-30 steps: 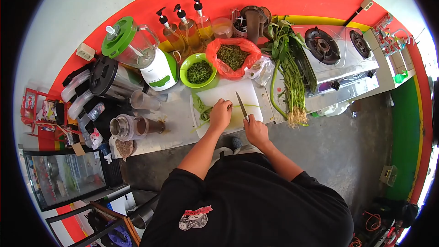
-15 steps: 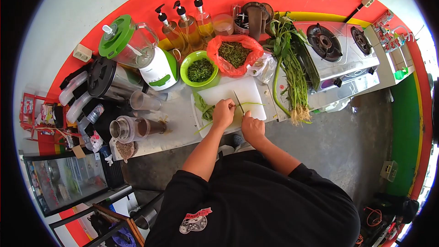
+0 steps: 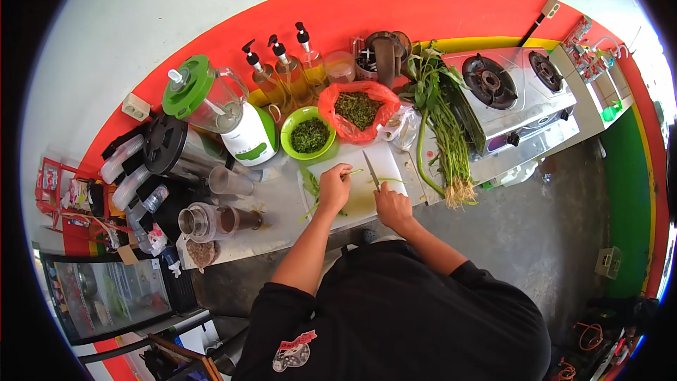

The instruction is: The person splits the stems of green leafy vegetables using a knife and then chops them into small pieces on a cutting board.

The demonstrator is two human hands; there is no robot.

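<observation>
My left hand (image 3: 333,187) is closed on a leafy green stem (image 3: 356,171), whose end sticks out to the right of the fingers. Its leaves (image 3: 310,183) hang beside and below the hand. My right hand (image 3: 393,207) grips a knife (image 3: 371,168) with its blade pointing away from me, just right of the stem end. Another piece of stem (image 3: 393,180) lies on the white cutting board (image 3: 384,157), partly behind the knife. Beyond the board are a lime-green bowl (image 3: 288,142) of chopped greens and a red plastic bag (image 3: 328,114) of chopped greens.
Right of the board lies a bundle of rooted greens (image 3: 451,152) beside a two-burner gas stove (image 3: 518,99). A blender (image 3: 243,130), pump bottles (image 3: 289,77) and a clear plastic cup (image 3: 231,182) stand to the left. The counter's front edge (image 3: 282,241) runs close to my body.
My left hand has lifted and shifted slightly left, away from the knife, with the stem in it. The knife stays in my right hand. The whole view has shifted with the head.
</observation>
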